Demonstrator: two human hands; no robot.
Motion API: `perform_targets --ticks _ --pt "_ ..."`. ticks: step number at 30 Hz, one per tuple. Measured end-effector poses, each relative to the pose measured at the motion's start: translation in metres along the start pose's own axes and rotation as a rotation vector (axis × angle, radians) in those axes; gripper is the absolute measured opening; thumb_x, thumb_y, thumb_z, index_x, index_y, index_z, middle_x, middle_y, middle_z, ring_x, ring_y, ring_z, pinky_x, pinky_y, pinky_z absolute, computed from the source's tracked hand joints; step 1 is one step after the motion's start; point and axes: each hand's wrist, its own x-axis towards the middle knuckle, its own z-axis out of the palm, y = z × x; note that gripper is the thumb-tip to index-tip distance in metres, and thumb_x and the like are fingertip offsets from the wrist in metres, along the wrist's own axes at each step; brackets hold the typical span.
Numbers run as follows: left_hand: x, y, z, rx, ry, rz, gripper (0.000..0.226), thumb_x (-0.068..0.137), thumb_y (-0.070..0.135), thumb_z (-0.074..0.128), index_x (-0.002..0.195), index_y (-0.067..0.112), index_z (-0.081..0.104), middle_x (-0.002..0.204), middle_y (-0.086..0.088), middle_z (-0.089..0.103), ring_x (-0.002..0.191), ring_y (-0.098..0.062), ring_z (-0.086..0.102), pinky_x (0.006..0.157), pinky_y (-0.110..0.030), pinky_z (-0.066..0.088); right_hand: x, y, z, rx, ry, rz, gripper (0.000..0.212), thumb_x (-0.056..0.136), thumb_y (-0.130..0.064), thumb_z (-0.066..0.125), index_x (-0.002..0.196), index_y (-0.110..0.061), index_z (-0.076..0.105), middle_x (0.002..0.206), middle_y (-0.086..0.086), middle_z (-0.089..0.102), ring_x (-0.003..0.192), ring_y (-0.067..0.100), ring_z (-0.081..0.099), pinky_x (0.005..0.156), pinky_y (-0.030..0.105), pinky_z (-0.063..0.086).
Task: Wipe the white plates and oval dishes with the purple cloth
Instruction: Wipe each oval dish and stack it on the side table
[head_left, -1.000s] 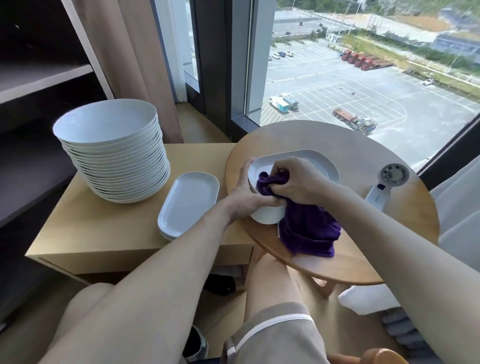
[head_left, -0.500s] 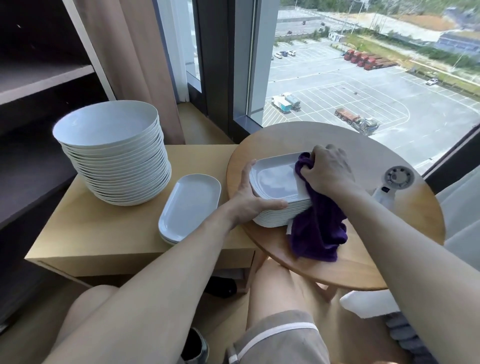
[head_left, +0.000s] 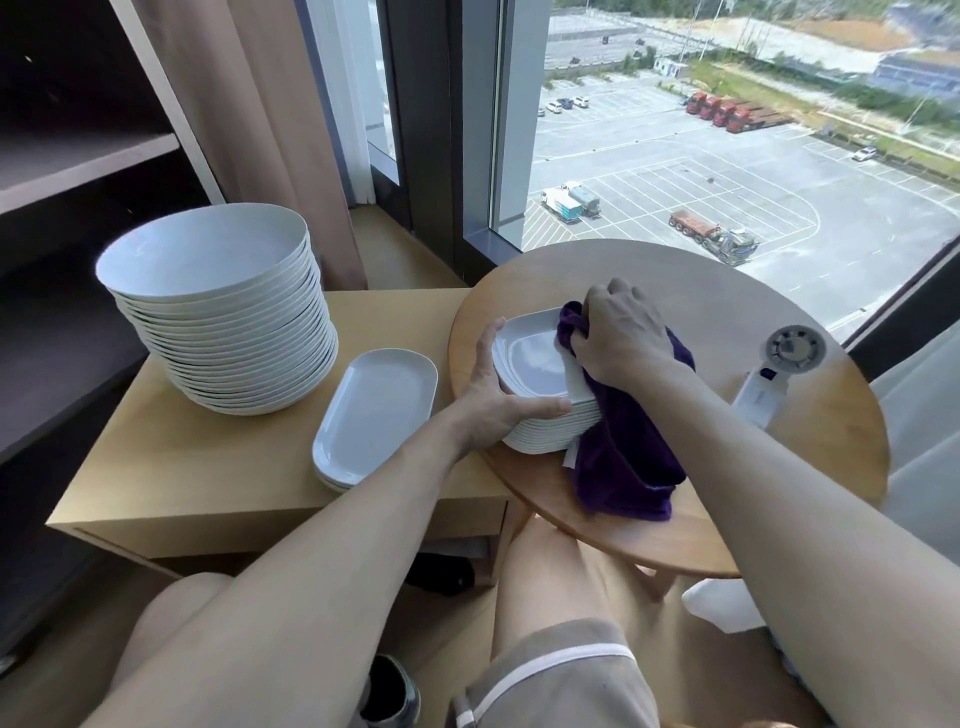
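Your right grip (head_left: 618, 338) is clenched on the purple cloth (head_left: 623, 457) and presses it onto the top oval dish (head_left: 530, 358), whose long axis runs sideways beneath it. Your left grip (head_left: 493, 405), fingers straight, braces the stack's left end. The cloth's tail drapes toward the round counter's (head_left: 727, 306) near edge. Bare wood lies beyond the right grip.

The right hand (head_left: 618, 340) now bunches the purple cloth (head_left: 623, 457) at the top dish's (head_left: 530, 358) far right edge, away from its near-left part.
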Motion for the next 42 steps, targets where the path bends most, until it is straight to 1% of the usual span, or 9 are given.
perform_targets --ticks 6,10,13,22,25,29,33,37,42 --pt "-0.001 0.0 -0.002 0.026 -0.01 -0.009 0.13 0.067 0.046 0.094 0.151 0.058 -0.005 0.149 0.005 0.038 0.134 -0.021 0.045 0.118 -0.045 0.038 -0.016 -0.012 -0.003 0.125 0.012 -0.109 0.015 0.092 -0.029 0.061 0.103 -0.019 0.063 0.104 0.003 0.056 0.1 0.028 0.055 0.082 0.033 0.039" --pt "-0.003 0.001 -0.002 0.053 -0.001 -0.026 0.132 0.061 0.058 0.093 0.149 0.063 -0.005 0.145 0.011 0.045 0.133 -0.016 0.048 0.112 -0.037 0.04 -0.029 -0.022 -0.001 0.17 0.007 -0.134 0.016 0.09 -0.033 0.062 0.101 -0.021 0.062 0.1 -0.001 0.054 0.101 0.025 0.054 0.083 0.036 0.045" --pt "-0.004 0.001 -0.002 0.067 0.01 -0.031 0.13 0.06 0.057 0.093 0.148 0.066 -0.003 0.149 0.008 0.045 0.133 -0.016 0.049 0.113 -0.038 0.041 -0.037 -0.027 0.005 0.186 0.069 -0.077 0.02 0.09 -0.037 0.061 0.099 -0.019 0.062 0.106 0.001 0.059 0.103 0.025 0.054 0.087 0.035 0.045" --pt "-0.005 0.006 -0.004 0.086 -0.005 -0.058 0.135 0.057 0.059 0.094 0.149 0.065 -0.004 0.149 0.008 0.046 0.131 -0.016 0.05 0.114 -0.038 0.041 -0.062 -0.028 0.01 0.395 0.284 0.121 0.022 0.086 -0.036 0.067 0.079 -0.016 0.06 0.082 -0.004 0.056 0.077 0.021 0.054 0.067 0.031 0.037" --pt "-0.006 0.007 -0.003 0.099 -0.012 -0.059 0.136 0.057 0.061 0.095 0.149 0.065 -0.004 0.151 0.007 0.04 0.133 -0.019 0.047 0.114 -0.04 0.04 -0.07 -0.026 0.005 0.465 0.342 0.136 0.021 0.085 -0.033 0.071 0.076 -0.016 0.062 0.079 -0.005 0.056 0.072 0.018 0.053 0.058 0.022 0.033" --pt "-0.007 0.01 -0.003 0.123 -0.013 -0.059 0.137 0.05 0.069 0.094 0.147 0.067 -0.003 0.154 0.006 0.034 0.137 -0.023 0.043 0.118 -0.046 0.038 -0.085 -0.014 0.0 0.606 0.448 0.245 0.017 0.085 -0.034 0.072 0.074 -0.022 0.064 0.078 -0.01 0.059 0.07 0.008 0.052 0.06 0.007 0.033" --pt "-0.008 0.009 -0.003 0.142 0.001 -0.043 0.133 0.057 0.06 0.095 0.147 0.067 -0.002 0.155 0.007 0.029 0.14 -0.024 0.039 0.119 -0.048 0.036 -0.11 -0.001 0.009 0.757 0.502 0.357 0.016 0.084 -0.035 0.074 0.076 -0.027 0.064 0.081 -0.008 0.064 0.074 0.007 0.057 0.065 0.015 0.035" --pt "-0.006 0.007 -0.005 0.162 0.004 -0.027 0.132 0.059 0.058 0.094 0.148 0.065 -0.003 0.157 0.005 0.027 0.142 -0.025 0.038 0.12 -0.049 0.036 -0.116 0.005 0.009 0.796 0.514 0.337 0.015 0.083 -0.037 0.075 0.075 -0.03 0.064 0.079 -0.012 0.064 0.078 -0.002 0.059 0.066 0.007 0.037" --pt "-0.004 0.011 -0.009 0.298 0.079 0.009 0.133 0.059 0.06 0.094 0.158 0.045 0.007 0.161 0.006 0.025 0.146 -0.02 0.031 0.121 -0.047 0.034 -0.103 0.005 0.01 0.82 0.505 0.331 0.017 0.084 -0.033 0.076 0.074 -0.027 0.063 0.078 -0.013 0.063 0.078 -0.001 0.059 0.067 0.015 0.038"
